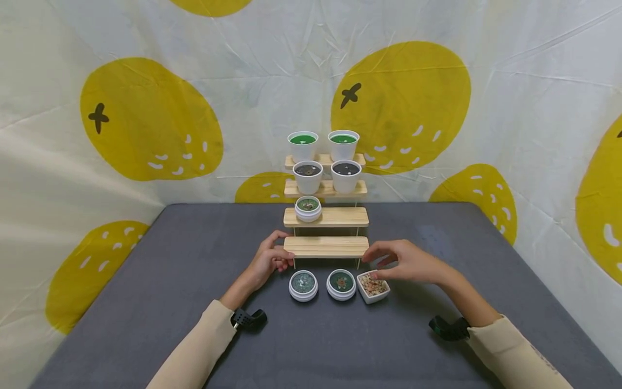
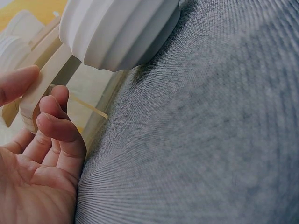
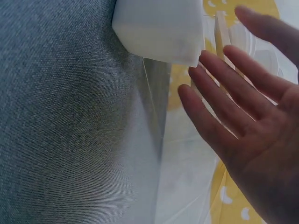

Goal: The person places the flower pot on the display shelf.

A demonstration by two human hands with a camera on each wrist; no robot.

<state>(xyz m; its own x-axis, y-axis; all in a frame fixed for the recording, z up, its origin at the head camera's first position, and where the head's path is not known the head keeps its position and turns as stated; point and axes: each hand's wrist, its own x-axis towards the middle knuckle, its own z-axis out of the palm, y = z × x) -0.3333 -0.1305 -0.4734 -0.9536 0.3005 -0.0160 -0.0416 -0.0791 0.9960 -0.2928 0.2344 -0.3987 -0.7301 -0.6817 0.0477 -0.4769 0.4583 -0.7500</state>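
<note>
A tiered wooden display stand rises in steps at the table's middle. At its lowest board's left end, my left hand pinches the edge, thumb on top and curled fingers underneath in the left wrist view. My right hand has its fingertips near the board's right end, fingers fairly straight and spread in the right wrist view. Its thumb overlaps a square white dish of light brown bits in the head view. Beside that dish stand a round white pot with dark green filling and another with grey-green filling.
On the upper steps are two white cups with green filling, two cups with dark filling and a small ribbed pot. A grey cloth covers the table. Behind hangs a white curtain with yellow fruit prints.
</note>
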